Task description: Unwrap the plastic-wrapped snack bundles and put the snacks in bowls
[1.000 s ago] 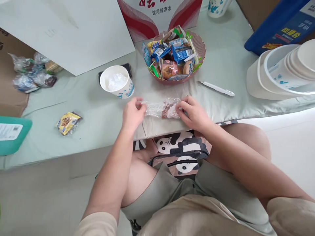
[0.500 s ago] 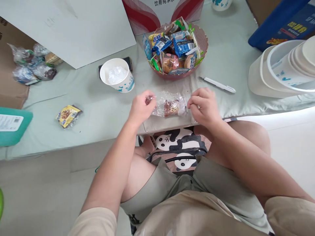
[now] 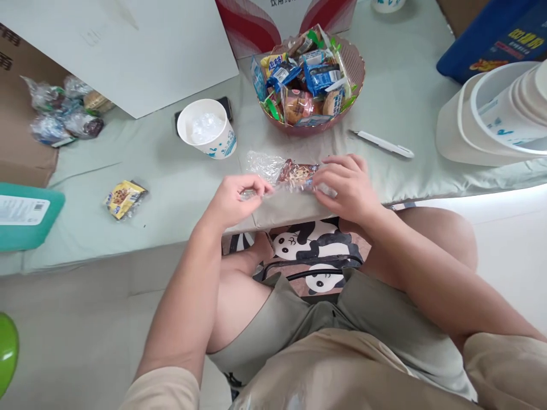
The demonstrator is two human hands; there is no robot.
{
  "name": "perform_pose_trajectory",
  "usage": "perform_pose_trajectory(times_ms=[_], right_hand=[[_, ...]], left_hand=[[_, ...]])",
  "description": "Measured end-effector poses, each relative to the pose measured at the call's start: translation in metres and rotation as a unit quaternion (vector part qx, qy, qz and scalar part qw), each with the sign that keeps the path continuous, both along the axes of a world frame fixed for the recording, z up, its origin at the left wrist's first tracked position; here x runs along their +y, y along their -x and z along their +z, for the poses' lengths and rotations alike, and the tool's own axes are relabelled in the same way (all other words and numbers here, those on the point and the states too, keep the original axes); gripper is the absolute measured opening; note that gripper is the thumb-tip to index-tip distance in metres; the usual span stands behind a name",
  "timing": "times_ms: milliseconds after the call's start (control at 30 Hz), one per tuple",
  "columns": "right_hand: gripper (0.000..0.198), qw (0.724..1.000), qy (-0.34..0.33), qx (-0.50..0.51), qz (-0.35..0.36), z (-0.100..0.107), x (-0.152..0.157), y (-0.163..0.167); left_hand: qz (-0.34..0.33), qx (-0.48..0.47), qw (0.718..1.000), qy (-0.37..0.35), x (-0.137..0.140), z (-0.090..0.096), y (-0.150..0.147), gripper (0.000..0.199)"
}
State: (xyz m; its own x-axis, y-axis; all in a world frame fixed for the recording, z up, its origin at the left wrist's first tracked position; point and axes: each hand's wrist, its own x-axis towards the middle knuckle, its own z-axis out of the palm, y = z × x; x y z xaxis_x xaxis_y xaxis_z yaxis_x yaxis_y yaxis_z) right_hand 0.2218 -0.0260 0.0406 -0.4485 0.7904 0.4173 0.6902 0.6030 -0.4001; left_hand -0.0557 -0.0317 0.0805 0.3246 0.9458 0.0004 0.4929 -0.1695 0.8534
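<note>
A small brown snack packet (image 3: 298,171) with a cookie picture lies near the front of the table, on a sheet of clear plastic film (image 3: 265,165). To its left, my left hand (image 3: 237,200) pinches the near edge of the film between thumb and fingers. My right hand (image 3: 347,187) is on the other side, its bent fingers closed on the film at the packet's right end. Between the hands the near edge of the film is drawn up against the packet. The right fingertips are partly hidden by the film.
Behind stand a paper cup (image 3: 207,130) with crumpled film and a pink bowl (image 3: 359,94) of wrapped snacks. A white pen (image 3: 384,143) lies to the right, near white tubs (image 3: 459,122). A yellow cookie packet (image 3: 125,199) and several wrapped bundles (image 3: 64,114) are at the left.
My left hand has moved left and nearer the table's front edge, pulling the film's near edge with it. The right fingers have come over the packet's right end, and the packet sits slightly farther back.
</note>
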Motion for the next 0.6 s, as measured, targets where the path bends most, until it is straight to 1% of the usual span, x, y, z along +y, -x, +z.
perform_pose_trajectory(times_ms=[67,133,167,233,300,333,367,400,433,467,500,533,567,600], right_hand=[[0.016,1.0,-0.023,-0.02,0.006,0.004,-0.008,0.001],[0.02,0.999,-0.035,-0.033,0.013,0.01,-0.016,-0.006],[0.022,0.998,-0.025,-0.047,0.027,0.012,-0.02,-0.012],[0.026,0.993,0.02,-0.088,0.073,0.015,-0.025,-0.023],[0.027,0.982,0.074,-0.128,0.122,0.015,-0.028,-0.031],[0.03,0.975,0.1,-0.143,0.138,0.014,-0.029,-0.034],[0.034,0.969,0.124,-0.157,0.146,0.014,-0.029,-0.034],[0.037,0.965,0.143,-0.169,0.14,0.013,-0.029,-0.034],[0.04,0.965,0.153,-0.179,0.117,0.013,-0.029,-0.032],[0.042,0.966,0.155,-0.187,0.083,0.013,-0.028,-0.029],[0.043,0.969,0.149,-0.192,0.045,0.014,-0.027,-0.025],[0.042,0.971,0.139,-0.192,0.007,0.014,-0.027,-0.021],[0.041,0.973,0.132,-0.189,-0.024,0.015,-0.026,-0.016],[0.041,0.973,0.13,-0.185,-0.047,0.016,-0.026,-0.012]], left_hand=[[-0.038,0.055,0.997,0.03,-0.009,0.007,0.004,0.009],[-0.065,0.098,0.991,0.069,-0.016,0.012,0.009,0.011],[-0.078,0.111,0.986,0.093,-0.018,0.013,0.012,0.011],[-0.107,0.128,0.974,0.151,-0.022,0.014,0.018,0.012],[-0.152,0.135,0.958,0.204,-0.023,0.015,0.022,0.023],[-0.166,0.133,0.954,0.212,-0.023,0.016,0.022,0.029],[-0.155,0.127,0.96,0.195,-0.022,0.016,0.021,0.032],[-0.116,0.118,0.975,0.15,-0.02,0.017,0.017,0.032],[-0.062,0.11,0.988,0.085,-0.018,0.016,0.012,0.029],[0.006,0.107,0.994,0.001,-0.016,0.015,0.005,0.026],[0.053,0.12,0.989,-0.073,-0.013,0.012,-0.003,0.026],[0.036,0.143,0.981,-0.122,-0.011,0.009,-0.012,0.024],[-0.009,0.175,0.974,-0.147,-0.009,0.004,-0.021,0.028],[-0.051,0.207,0.964,-0.156,-0.007,0.0,-0.028,0.037]])
